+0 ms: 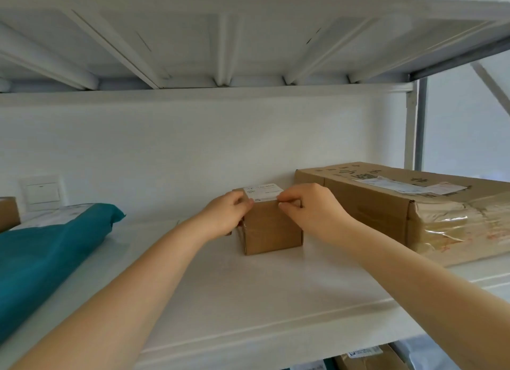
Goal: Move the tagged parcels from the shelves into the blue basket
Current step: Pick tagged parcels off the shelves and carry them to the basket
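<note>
A small brown cardboard box point(271, 226) with a white paper tag point(263, 191) sits on the white shelf point(248, 300); the left hand point(227, 215) holds its side at 9 o'clock; the right hand point(309, 211) pinches its top edge at 3 o'clock.

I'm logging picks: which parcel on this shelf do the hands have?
The small brown cardboard box mid-shelf: left hand and right hand both grip it. The long cardboard carton and teal mailer bag lie untouched.
</note>
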